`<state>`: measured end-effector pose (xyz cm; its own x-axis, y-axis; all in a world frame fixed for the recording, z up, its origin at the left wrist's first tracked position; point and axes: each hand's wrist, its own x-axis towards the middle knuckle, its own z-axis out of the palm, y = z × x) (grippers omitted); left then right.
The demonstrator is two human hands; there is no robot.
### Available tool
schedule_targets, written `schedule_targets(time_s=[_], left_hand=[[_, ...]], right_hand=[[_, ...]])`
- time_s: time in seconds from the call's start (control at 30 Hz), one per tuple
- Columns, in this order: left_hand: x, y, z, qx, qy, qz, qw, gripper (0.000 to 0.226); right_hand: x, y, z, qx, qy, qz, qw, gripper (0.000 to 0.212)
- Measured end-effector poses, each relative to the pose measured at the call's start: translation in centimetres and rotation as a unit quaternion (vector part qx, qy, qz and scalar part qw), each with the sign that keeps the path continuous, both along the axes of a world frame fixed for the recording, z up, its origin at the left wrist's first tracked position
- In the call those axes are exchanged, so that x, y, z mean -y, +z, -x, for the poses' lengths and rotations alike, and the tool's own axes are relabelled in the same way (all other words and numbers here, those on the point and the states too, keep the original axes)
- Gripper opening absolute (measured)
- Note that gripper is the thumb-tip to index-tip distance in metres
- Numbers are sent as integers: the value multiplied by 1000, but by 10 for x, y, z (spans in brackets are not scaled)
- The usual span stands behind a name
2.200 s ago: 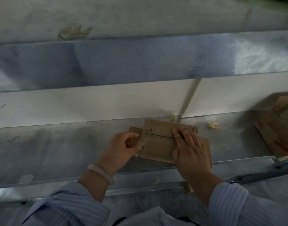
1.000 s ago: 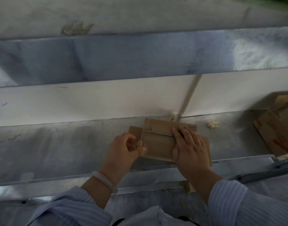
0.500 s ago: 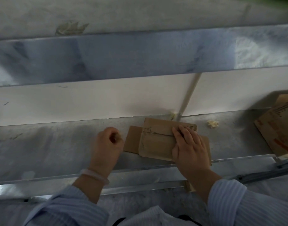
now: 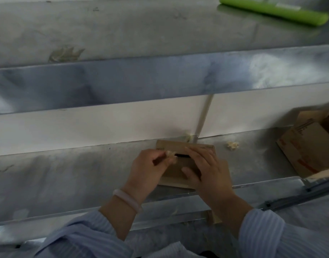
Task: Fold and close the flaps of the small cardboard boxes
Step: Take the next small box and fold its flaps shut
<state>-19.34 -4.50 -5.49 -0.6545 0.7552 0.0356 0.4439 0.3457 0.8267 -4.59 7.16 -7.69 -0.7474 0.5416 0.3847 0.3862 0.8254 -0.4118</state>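
Back from its swing out toward nine o'clock, the left hand (image 4: 150,165) is at the small cardboard box (image 4: 175,172), fingers curled, pinching a pale scrap (image 4: 169,154) beside the dark slot (image 4: 182,155). The right hand (image 4: 208,174) lies flat, fingers straight, pinning the box to the metal bench (image 4: 67,174). Keep that press firm and square, so the flap tucks without buckling. A larger carton (image 4: 307,146) sits at three o'clock.
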Motion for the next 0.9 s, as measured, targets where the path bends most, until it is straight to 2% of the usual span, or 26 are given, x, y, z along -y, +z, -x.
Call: schedule_targets(time_s=[0.13,0.27,0.33,0.4,0.5,0.6,0.63,0.7,0.8,0.87,0.9], left_hand=[[-15,-1,-9,-57,-80,-15,995,34],[-22,-9,-12,-41,-123,49,990,28],[-21,-10,-12,-9,-108,66,992,31],[-16,-8,-13,12,-73,44,996,31],[-7,-6,-9,-29,-11,-27,999,28],[-4,-14,1,-88,37,-65,993,30],[-4,-17,4,-96,56,-65,992,29],[-4,-22,9,-94,94,-52,990,24],[-4,-19,10,8,142,9,990,13],[-2,-17,9,73,143,43,986,10],[0,-17,10,97,144,45,984,16]], right_hand=[[5,23,6,-49,4,74,996,30],[-10,22,-1,-13,-30,192,981,15],[-22,22,-10,-47,-94,217,971,10],[-40,27,-22,-112,-184,272,938,9],[-74,29,-39,-148,-280,317,894,12],[-103,27,-47,-166,-297,355,871,21],[-110,27,-47,-157,-288,372,868,28],[-116,26,-45,-98,-267,365,887,36],[-98,21,-41,-8,-223,338,914,20],[-74,12,-39,29,-194,374,906,12],[-64,7,-38,33,-187,393,900,12]])
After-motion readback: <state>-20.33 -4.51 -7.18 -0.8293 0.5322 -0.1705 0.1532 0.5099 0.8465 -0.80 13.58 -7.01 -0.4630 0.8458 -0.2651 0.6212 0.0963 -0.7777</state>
